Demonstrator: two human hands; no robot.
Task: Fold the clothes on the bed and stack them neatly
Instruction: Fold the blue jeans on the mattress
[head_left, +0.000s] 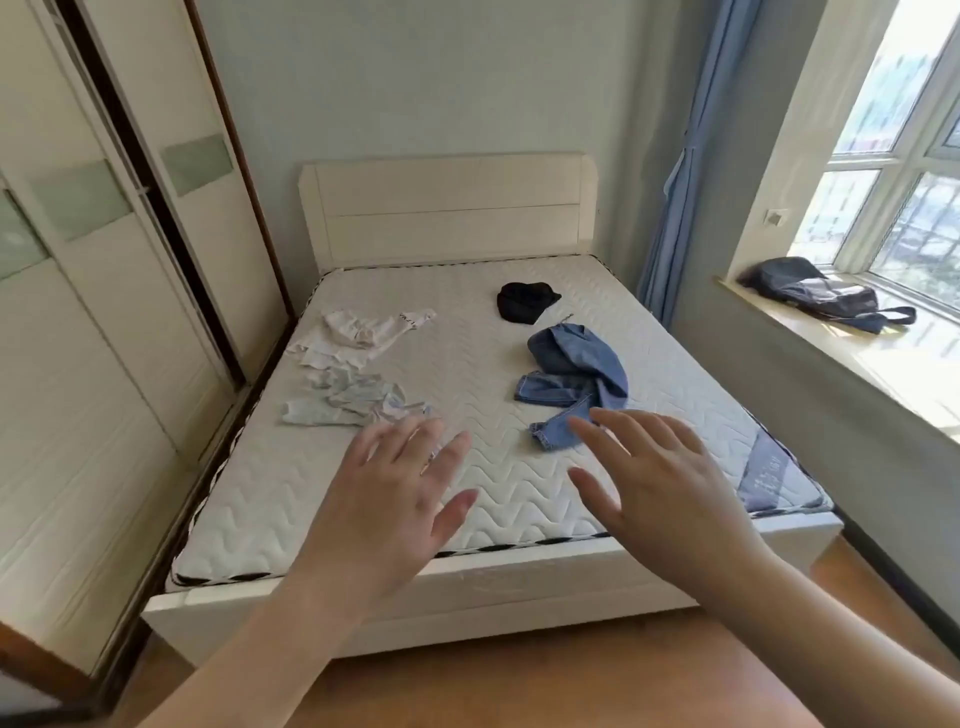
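Denim jeans (571, 371) lie crumpled on the bed (467, 467), just beyond the right hand (660, 483), nearer it than the left hand (395, 499); both hands open, holding nothing.

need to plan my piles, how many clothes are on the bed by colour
white garment: 1
pale blue garment: 1
black garment: 1
blue denim jeans: 1
total: 4, all unfolded on the mattress
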